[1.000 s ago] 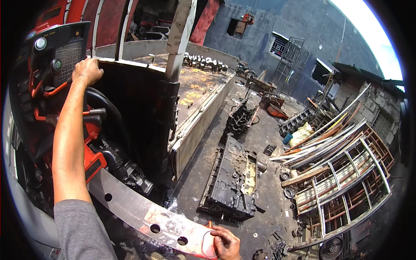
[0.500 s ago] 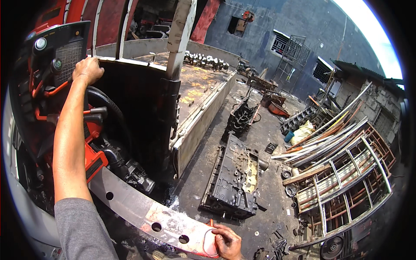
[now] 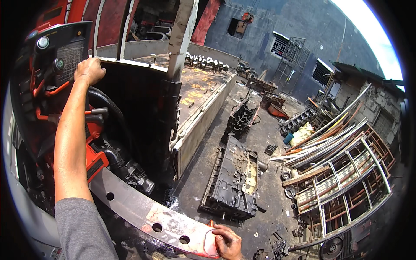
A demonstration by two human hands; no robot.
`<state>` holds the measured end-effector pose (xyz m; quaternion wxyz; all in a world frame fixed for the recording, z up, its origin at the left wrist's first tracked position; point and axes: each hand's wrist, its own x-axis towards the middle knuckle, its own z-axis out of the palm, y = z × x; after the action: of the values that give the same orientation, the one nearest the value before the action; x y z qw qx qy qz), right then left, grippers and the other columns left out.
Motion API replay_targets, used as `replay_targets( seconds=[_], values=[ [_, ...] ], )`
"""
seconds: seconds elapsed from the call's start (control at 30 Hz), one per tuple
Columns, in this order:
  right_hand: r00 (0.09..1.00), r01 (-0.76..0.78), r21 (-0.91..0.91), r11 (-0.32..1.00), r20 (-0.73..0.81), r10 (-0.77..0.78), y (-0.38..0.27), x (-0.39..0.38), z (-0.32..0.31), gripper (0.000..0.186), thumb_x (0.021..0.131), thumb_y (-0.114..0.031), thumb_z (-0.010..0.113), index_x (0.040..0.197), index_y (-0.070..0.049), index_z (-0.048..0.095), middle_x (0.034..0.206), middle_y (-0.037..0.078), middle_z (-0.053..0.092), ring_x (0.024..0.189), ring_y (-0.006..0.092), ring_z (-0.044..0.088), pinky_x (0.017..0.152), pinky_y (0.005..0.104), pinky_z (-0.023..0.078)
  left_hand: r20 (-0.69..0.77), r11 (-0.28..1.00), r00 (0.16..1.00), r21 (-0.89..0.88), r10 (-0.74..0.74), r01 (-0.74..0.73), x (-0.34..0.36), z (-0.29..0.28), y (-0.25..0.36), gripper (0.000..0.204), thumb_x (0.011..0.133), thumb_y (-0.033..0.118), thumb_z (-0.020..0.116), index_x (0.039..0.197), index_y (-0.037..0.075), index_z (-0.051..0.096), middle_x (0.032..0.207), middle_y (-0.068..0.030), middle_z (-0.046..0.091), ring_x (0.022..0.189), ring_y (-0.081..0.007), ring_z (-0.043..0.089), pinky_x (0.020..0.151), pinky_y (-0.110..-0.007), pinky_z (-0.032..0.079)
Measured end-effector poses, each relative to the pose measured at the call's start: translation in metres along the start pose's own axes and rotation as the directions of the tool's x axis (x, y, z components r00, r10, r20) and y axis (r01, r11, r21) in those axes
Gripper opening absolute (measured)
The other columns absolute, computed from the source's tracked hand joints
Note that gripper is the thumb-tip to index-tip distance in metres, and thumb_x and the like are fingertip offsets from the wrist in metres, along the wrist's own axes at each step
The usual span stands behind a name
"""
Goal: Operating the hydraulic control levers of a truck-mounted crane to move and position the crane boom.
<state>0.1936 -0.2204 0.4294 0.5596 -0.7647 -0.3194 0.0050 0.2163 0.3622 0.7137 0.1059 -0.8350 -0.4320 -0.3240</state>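
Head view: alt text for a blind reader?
The person's bare left hand is curled at the white top edge of a dark upright panel; their right hand touches the red end of a curved grey metal beam with round holes. Beyond it, a dark rectangular metal engine block lies on the grimy grey floor.

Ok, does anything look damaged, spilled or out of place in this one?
Yes. The curved beam by the right hand is blotchy, red and whitish at that end, as if worn. Beyond it, a shiny patch on the floor looks wet, perhaps spilled. Small loose parts lie untidily right of that hand.
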Motion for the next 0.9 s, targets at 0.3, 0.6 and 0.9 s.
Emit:
replay_targets(
  seconds=[0.3, 0.6, 0.9],
  values=[
    [1.0, -0.007, 0.011, 1.0, -0.003, 0.007, -0.0001, 0.0003, 0.001, 0.019, 0.092, -0.005, 0.059, 0.104, 0.002, 0.071, 0.121, 0.019, 0.069, 0.115, 0.0312, 0.066, 0.099, 0.0389, 0.051, -0.011, 1.0, 1.0, -0.017, 0.012, -0.012, 0.0, 0.001, -0.0009, 0.031, 0.081, 0.028, 0.067, 0.097, 0.004, 0.076, 0.104, -0.0228, 0.073, 0.104, -0.0389, 0.069, 0.096, -0.047, 0.053],
    [0.999, -0.029, -0.061, 0.998, -0.02, 0.027, 0.0047, -0.0003, -0.0023, 0.015, 0.088, -0.005, 0.066, 0.101, -0.002, 0.074, 0.114, 0.018, 0.072, 0.106, 0.03, 0.07, 0.092, 0.0362, 0.054, -0.023, 1.0, 1.0, -0.012, 0.014, -0.014, -0.0027, -0.0006, 0.0002, 0.031, 0.082, 0.028, 0.066, 0.099, 0.003, 0.076, 0.105, -0.023, 0.073, 0.104, -0.0391, 0.069, 0.096, -0.047, 0.053],
    [0.998, -0.043, 0.015, 0.999, -0.043, 0.044, 0.0014, -0.0027, 0.0039, 0.02, 0.092, -0.006, 0.06, 0.105, 0.003, 0.072, 0.12, 0.019, 0.069, 0.113, 0.0298, 0.066, 0.099, 0.0382, 0.051, 0.051, 1.0, 0.999, -0.009, 0.005, -0.005, 0.0004, -0.0033, 0.0, 0.036, 0.082, 0.025, 0.066, 0.107, 0.001, 0.074, 0.115, -0.0244, 0.07, 0.109, -0.0403, 0.068, 0.098, -0.047, 0.054]
  ],
)
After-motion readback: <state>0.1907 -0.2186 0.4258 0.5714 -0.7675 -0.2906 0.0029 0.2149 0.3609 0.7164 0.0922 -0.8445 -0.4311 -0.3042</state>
